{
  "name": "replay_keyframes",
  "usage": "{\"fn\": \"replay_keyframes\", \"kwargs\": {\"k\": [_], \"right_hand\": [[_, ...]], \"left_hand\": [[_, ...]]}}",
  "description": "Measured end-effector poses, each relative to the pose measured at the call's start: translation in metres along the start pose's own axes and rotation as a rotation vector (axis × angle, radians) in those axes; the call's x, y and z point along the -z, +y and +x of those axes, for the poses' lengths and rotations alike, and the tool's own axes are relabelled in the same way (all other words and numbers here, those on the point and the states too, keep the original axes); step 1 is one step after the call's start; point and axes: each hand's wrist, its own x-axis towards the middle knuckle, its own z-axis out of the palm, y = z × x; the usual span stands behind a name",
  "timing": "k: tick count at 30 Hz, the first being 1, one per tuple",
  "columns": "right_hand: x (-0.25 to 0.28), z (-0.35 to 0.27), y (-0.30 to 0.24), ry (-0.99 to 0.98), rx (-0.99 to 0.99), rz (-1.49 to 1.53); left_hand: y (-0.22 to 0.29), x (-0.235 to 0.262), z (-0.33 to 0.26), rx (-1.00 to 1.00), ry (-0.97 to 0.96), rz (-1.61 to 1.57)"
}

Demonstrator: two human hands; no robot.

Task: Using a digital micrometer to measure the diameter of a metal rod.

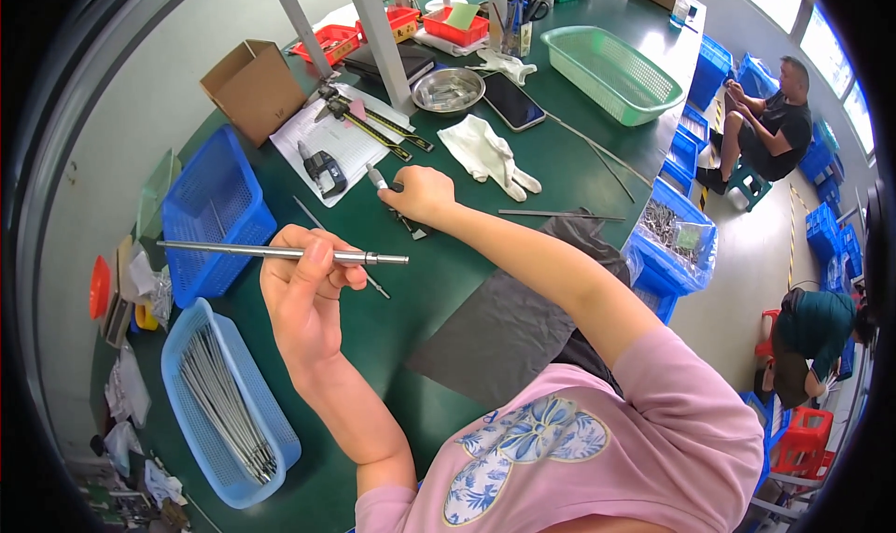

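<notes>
1. Pinching a metal rod (pixel 233 248), we hold it above the tabletop (pixel 579 164) with our left hand (pixel 306 290).
2. Our right hand (pixel 425 195) wraps around a partly hidden micrometer (pixel 375 175).
3. We see similar rods (pixel 224 398) in a light-blue basket (pixel 189 423).

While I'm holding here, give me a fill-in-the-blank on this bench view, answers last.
The left hand holds the metal rod between fingers and ____.
The lower-left basket of thin rods is light ____.
The phone lies to the ____ of the metal bowl.
The mesh basket nearest the phone is pale ____.
Missing words: thumb; blue; right; green.
</notes>
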Motion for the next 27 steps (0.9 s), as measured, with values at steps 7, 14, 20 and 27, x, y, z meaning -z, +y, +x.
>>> {"fn": "replay_keyframes", "kwargs": {"k": [7,14,20,27], "right_hand": [[0.001,0.021,0.028,0.26,0.283,-0.269],[0.057,0.018,0.078,0.26,0.131,-0.213],[0.101,-0.05,0.024,0.244,0.419,0.855],[0.108,-0.093,-0.003,0.058,0.737,0.797]], "left_hand": [[0.001,0.004,0.0,-0.038,0.09,0.008],[-0.003,0.001,0.004,-0.043,0.056,-0.01],[-0.021,-0.01,0.011,-0.03,0.129,0.138],[-0.033,-0.02,0.012,0.005,0.111,0.255]]}}
